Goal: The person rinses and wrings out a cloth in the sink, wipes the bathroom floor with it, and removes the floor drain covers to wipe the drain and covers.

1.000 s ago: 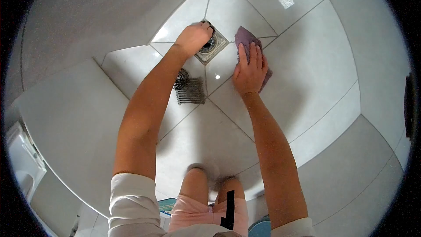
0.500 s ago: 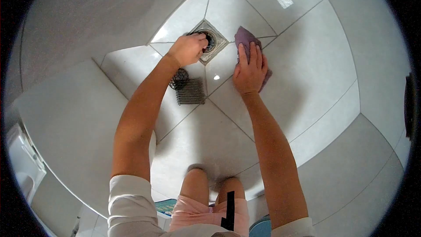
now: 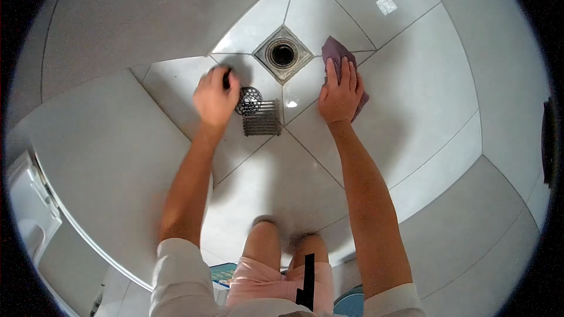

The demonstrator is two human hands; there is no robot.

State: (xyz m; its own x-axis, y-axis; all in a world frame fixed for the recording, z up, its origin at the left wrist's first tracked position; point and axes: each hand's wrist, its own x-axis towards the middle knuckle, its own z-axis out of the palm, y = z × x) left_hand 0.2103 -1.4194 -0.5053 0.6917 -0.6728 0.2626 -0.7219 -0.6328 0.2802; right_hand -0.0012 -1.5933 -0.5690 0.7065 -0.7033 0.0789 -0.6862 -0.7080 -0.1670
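My left hand point(image 3: 217, 97), a little blurred, is closed on a small dark part point(image 3: 227, 78) and hangs over the tiles left of the floor drain point(image 3: 283, 54). The drain's square frame surrounds an open, dark round hole. Just right of my left hand lies a round black strainer point(image 3: 249, 100), touching or overlapping a square slatted grate point(image 3: 262, 120) on the floor. To the right of the drain, my right hand point(image 3: 340, 95) rests on a folded purple cloth point(image 3: 336, 50), pressing it against the tiles with its fingers slightly spread.
A shiny square patch point(image 3: 386, 4) is on the floor at the upper right. A raised pale ledge point(image 3: 106, 158) runs along the left, with a white fixture point(image 3: 32, 211) beyond it. Near my legs are a green item point(image 3: 224, 272) and a blue round object point(image 3: 350, 303).
My left hand has moved from the drain to the left, taking the dark part out with it. The hole is now uncovered. My right hand has stayed on the cloth.
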